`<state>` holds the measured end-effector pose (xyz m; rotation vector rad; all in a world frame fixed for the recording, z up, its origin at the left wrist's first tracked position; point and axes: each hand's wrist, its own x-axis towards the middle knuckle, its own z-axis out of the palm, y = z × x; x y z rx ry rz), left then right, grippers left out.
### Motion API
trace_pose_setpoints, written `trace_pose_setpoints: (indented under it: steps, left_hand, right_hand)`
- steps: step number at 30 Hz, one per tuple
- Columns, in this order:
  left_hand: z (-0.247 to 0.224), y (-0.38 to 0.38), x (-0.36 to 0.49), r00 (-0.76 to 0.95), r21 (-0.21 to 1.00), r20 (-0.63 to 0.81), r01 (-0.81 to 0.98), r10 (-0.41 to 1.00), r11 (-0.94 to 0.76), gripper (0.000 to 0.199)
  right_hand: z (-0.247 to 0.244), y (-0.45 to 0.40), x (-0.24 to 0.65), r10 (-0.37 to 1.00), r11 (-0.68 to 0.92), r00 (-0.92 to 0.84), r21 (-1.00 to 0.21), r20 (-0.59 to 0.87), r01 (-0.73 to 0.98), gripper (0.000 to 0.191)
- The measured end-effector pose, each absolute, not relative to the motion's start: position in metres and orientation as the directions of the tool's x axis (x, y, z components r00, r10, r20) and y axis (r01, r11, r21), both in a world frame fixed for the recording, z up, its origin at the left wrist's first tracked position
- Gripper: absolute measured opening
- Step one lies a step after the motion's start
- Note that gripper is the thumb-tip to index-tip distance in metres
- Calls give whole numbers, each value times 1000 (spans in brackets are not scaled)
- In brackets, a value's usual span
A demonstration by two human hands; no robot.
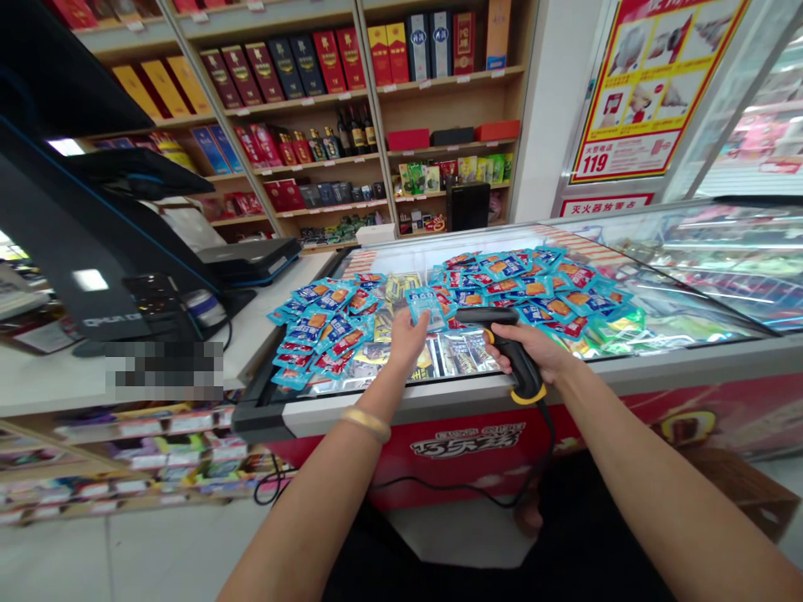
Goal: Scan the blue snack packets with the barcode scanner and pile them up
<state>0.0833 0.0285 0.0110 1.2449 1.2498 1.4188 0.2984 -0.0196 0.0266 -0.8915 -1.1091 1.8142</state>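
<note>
Between the fingers of my left hand [411, 334] is a small blue snack packet [425, 303], held over the glass top of a chest freezer [357, 411]. My right hand [533, 351] grips a black and yellow barcode scanner [518, 359] by its handle, its head pointing left toward the packet. One pile of blue and red snack packets [323, 326] lies left of my left hand. A larger pile of similar packets [508, 280] spreads behind and to the right of the scanner. The scanner's black cable [439, 481] hangs down in front of the freezer.
On the left, a counter [257, 326] carries a dark checkout terminal [94, 242] and a flat black device [251, 259]. Green packets [618, 326] lie on the freezer's right part. Shelves [294, 104] of boxes and bottles stand behind. A wooden stool [744, 489] is at lower right.
</note>
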Motion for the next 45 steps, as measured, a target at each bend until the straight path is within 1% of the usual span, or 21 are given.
trace_pose_setpoints:
  steps: [2,3,5,8,11,13,16,18,20,22,24,27,30,32,34,37,40,42,45]
  left_hand:
    - [10,29,84,-125,984,175,60,977,-169,22]
    - [9,28,83,-131,972,220,111,967,-206,24]
    - [9,28,79,-173,916,348,270,921,-295,27]
    - [14,26,58,-218,786,516,505,828,-357,31]
    - [23,23,19,-162,638,635,660,755,-396,38]
    - [30,21,-13,-126,526,694,761,709,-380,43]
    - [38,15,-56,-145,409,690,886,709,-217,48]
    - [40,10,-76,-169,322,623,945,764,-54,49]
    - [38,4,-88,-184,210,518,974,835,84,51]
    - [34,-2,-93,-181,115,432,983,883,145,54]
    - [32,-6,-93,-170,70,410,985,896,155,57]
    - [31,-8,-90,-165,66,462,986,872,152,58]
    - [34,-6,-81,-135,91,557,991,820,101,57]
    - [35,-2,-71,-68,107,607,994,792,4,56]
    - [33,6,-57,27,119,620,984,784,-129,55]
    - [26,21,-27,179,147,574,937,799,-316,58]
    - [20,38,11,282,198,489,886,825,-420,62]
    - [19,48,38,304,233,427,873,852,-428,64]
    - [22,58,74,263,264,337,895,904,-359,68]
  right_hand:
    - [28,-20,298,897,-286,-414,-920,-158,-269,24]
    - [29,-20,297,899,-287,-407,-919,-161,-271,23]
    - [29,-20,294,905,-295,-391,-910,-168,-291,23]
    - [31,-19,281,906,-334,-376,-873,-194,-355,21]
    - [34,-18,257,899,-392,-368,-816,-239,-426,22]
    - [35,-18,238,889,-423,-375,-782,-262,-458,22]
    - [36,-19,210,880,-445,-391,-757,-270,-478,22]
    - [36,-19,195,878,-450,-394,-751,-272,-483,23]
    - [36,-20,184,872,-458,-403,-751,-278,-476,24]
    - [36,-20,179,866,-465,-415,-755,-279,-462,25]
    - [36,-20,177,864,-466,-421,-757,-278,-458,25]
    - [35,-19,179,863,-473,-417,-746,-285,-469,26]
    - [35,-19,181,869,-469,-408,-733,-281,-493,24]
    - [35,-19,186,875,-459,-403,-722,-268,-517,23]
    - [36,-17,196,880,-453,-396,-711,-262,-538,23]
    - [38,-14,221,894,-436,-357,-711,-272,-551,23]
    - [40,-12,251,919,-390,-288,-725,-269,-567,21]
    - [40,-12,267,929,-370,-248,-728,-276,-576,22]
    - [40,-16,282,933,-361,-218,-716,-287,-598,25]
